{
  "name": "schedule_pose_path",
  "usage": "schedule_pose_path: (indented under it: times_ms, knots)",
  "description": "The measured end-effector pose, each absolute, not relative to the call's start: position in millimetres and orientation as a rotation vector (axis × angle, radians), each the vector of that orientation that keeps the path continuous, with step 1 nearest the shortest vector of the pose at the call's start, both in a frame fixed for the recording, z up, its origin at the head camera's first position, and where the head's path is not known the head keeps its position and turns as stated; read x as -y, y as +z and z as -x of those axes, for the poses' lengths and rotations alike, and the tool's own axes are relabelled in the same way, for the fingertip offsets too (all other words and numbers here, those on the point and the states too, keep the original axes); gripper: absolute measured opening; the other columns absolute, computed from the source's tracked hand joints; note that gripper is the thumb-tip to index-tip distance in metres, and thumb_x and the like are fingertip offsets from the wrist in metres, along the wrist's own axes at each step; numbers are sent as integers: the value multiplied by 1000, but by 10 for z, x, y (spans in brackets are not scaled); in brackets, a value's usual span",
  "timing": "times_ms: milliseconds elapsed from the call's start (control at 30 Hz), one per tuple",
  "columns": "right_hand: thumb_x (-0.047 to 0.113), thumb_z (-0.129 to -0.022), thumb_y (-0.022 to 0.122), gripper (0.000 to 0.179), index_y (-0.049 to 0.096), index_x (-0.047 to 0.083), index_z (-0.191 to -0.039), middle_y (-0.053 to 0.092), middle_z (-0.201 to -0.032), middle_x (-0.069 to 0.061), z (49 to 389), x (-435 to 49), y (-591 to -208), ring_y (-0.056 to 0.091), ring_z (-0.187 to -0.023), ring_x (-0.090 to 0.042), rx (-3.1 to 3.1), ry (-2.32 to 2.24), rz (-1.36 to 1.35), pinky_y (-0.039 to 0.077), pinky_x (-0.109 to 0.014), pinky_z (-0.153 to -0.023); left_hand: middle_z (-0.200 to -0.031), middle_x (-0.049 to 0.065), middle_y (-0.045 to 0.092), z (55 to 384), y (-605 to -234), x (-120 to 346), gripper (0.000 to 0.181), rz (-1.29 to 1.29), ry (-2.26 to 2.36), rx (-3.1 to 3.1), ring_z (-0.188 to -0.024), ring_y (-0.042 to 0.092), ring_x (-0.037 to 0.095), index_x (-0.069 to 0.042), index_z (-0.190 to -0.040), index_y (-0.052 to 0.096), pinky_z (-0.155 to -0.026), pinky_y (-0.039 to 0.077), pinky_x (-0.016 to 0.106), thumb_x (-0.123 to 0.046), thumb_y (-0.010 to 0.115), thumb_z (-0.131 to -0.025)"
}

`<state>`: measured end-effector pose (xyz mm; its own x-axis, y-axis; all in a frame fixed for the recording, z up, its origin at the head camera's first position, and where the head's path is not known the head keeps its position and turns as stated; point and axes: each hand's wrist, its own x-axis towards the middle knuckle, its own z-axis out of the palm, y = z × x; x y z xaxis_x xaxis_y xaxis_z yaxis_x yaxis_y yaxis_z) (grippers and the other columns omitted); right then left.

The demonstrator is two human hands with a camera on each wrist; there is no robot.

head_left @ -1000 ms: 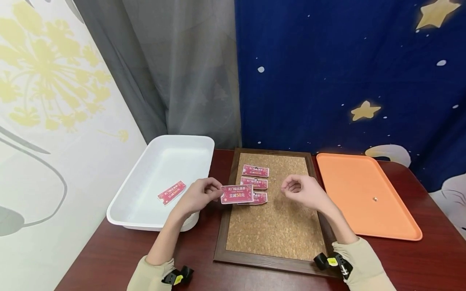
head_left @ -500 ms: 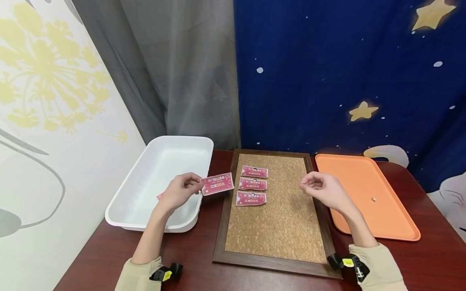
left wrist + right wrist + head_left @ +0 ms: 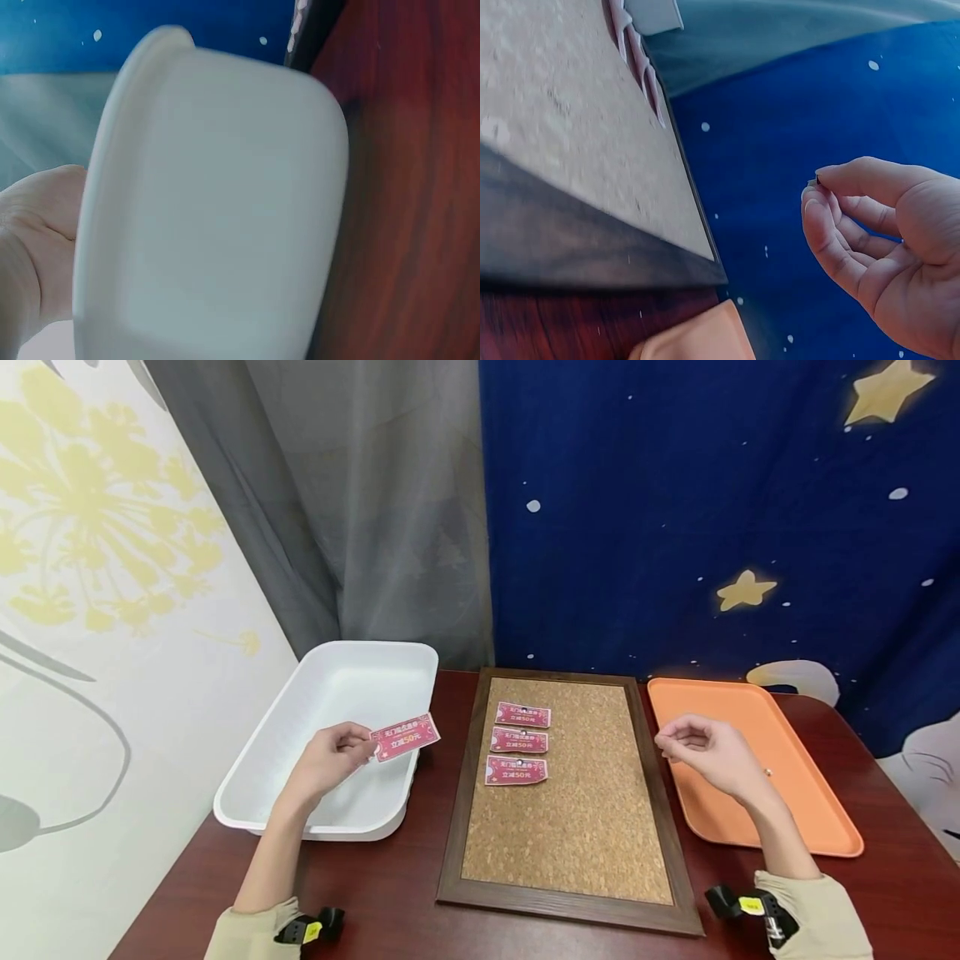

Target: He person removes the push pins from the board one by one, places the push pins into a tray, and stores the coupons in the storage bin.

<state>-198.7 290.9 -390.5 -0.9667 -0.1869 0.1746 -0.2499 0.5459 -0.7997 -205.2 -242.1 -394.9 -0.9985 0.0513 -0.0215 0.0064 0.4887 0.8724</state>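
My left hand (image 3: 327,766) pinches the left end of a pink paper coupon (image 3: 405,737) above the white basin (image 3: 322,828). The basin's wall hides the fingertips in the left wrist view. My right hand (image 3: 712,756) is over the left part of the orange tray (image 3: 813,810), its thumb and index finger pinching a small thumbtack (image 3: 814,181). Between the hands lies the framed cork board (image 3: 570,835). Three coupons are tacked one below another at its upper left: a top one (image 3: 522,715), a middle one (image 3: 519,741) and a lower one (image 3: 516,772).
Another small tack (image 3: 768,772) lies on the orange tray, just right of my right hand. All three holders stand on a dark red table (image 3: 420,910). A grey curtain (image 3: 405,527) and a blue star-patterned curtain (image 3: 637,543) hang behind; a white wall (image 3: 150,693) is at left.
My left hand has carried its coupon leftward from over the board to above the basin, now covering the coupon lying inside. My right hand has moved right, from the board to the tray.
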Motion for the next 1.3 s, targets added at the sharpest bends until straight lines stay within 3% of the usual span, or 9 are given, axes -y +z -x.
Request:
schedule_pose_path:
  times_ms: [167, 333, 700, 933, 1100, 1300]
  knots:
    - [21, -99, 67, 23, 67, -1, -104, 72, -91, -8, 1974, -3043, -3942, 71, -79, -14, 2692, 1379, -345, 57, -29, -71, -94, 13, 65, 2049, -4002, 2570, 24, 26, 1524, -2693, -78, 57, 23, 6, -113, 62, -59, 45, 26, -13, 64, -99]
    - [22, -99, 67, 26, 67, -3, -105, 72, -91, -3, 1961, -3167, -3973, 71, -80, -16, 2690, 1360, -301, 56, -28, -70, -95, 13, 66, 2053, -4052, 2685, 25, 65, 1472, -2746, -85, 59, 27, 7, -114, 62, -69, 46, 26, -13, 63, -99]
    - [13, -99, 67, 24, 65, -9, -108, 72, -86, 7, 1945, -3558, -4075, 68, -74, -8, 2682, 1299, -221, 53, -21, -65, -95, 12, 67, 2068, -4140, 2875, 26, 131, 1412, -2772, -82, 58, 15, 10, -115, 61, -69, 48, 24, -12, 62, -100]
    - [22, -100, 66, 30, 67, -7, -109, 75, -87, -9, 1854, -3825, -4109, 70, -72, -8, 2752, 1132, -73, 47, -12, -65, -88, 9, 66, 2092, -4164, 2947, 24, 150, 1417, -2769, -77, 57, 14, 10, -111, 61, -66, 47, 23, -10, 61, -99]
    - [27, -101, 63, 35, 66, -8, -110, 75, -86, -14, 1794, -4010, -4156, 69, -70, -6, 2791, 1066, 59, 41, -9, -65, -86, 9, 66, 2102, -4164, 2979, 24, 146, 1431, -2761, -75, 58, 12, 12, -110, 61, -65, 48, 23, -8, 62, -98]
    - [25, -101, 62, 36, 66, -10, -104, 73, -80, -13, 1754, -4198, -4202, 60, -68, -6, 2862, 850, 204, 39, -25, -65, -90, 11, 66, 2103, -4165, 3006, 28, 173, 1393, -2738, -77, 58, 13, 14, -113, 59, -65, 49, 25, -10, 62, -99]
